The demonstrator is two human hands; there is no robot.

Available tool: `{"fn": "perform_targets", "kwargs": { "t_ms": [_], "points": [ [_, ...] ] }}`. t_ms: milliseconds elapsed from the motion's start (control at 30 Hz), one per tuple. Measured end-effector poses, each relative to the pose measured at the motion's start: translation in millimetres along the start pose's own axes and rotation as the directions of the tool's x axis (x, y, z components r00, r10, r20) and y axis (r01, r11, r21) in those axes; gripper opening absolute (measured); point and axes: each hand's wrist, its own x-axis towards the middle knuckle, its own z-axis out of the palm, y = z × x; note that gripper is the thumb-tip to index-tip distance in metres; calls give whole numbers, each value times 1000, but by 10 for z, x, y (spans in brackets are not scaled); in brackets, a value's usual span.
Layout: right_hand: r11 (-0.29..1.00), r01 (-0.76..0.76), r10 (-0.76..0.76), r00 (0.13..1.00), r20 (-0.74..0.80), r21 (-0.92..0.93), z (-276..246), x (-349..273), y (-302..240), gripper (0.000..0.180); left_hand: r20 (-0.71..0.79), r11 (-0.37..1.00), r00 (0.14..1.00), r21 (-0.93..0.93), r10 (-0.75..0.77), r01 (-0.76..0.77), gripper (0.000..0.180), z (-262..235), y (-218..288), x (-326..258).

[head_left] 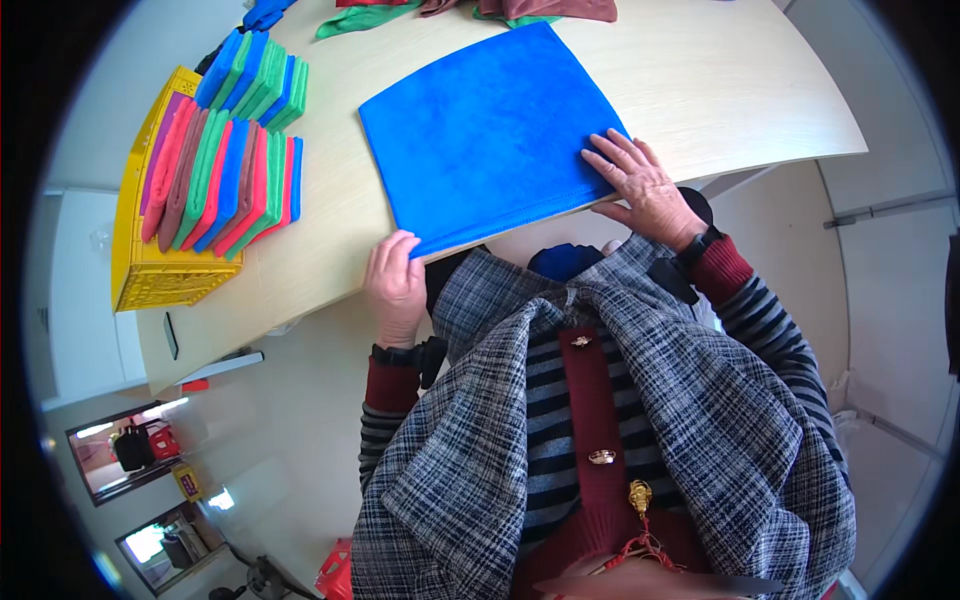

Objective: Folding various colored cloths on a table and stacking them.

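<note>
The left hand [397, 282] holds the near left corner of the blue cloth [490, 130], its thumb and fingertips drawn together on the edge; the fingers cover the spot, so whether they pinch through one layer or two I cannot tell. The right hand [650, 190] lies palm down over the near right corner, its fingers spread apart and resting on the fabric, the thumb held out toward the front edge, so it seems to press rather than grip. With one hand at each near corner, the front edge runs fairly straight between them, which probably serves to hold that side taut and square. The cloth itself lies flat and almost without creases on the pale table [720, 100], its stitched near hem along the tabletop's front edge, right before the person and within easy reach of both arms. To the left, well apart from it, folded cloths [225, 180] in red, green, blue, brown and purple stand on edge in rows by a yellow basket [180, 285], an arrangement that likely saves room. At the far side, loose cloths [560, 8] in brown and green lie heaped, perhaps set there to leave the front free.
</note>
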Motion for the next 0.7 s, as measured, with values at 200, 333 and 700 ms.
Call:
{"fn": "perform_targets", "kwargs": {
  "t_ms": [200, 333, 700],
  "points": [
    [995, 45, -42, 998, -38, 94, -70, -4, 60, 66, -70, 979, 993, -189, -96, 81, 22, -219, 84, 218],
    [995, 90, -83, 989, -123, 49, -116, 38, 197, 49, -32, 962, 993, -254, -110, 98, 21, -325, 83, 255],
    [823, -35, -137, 956, 258, 566, -825, 460, 342, 19, 402, 646, 814, -497, -420, 579, 4, -687, -215, 322]
  ]
}}
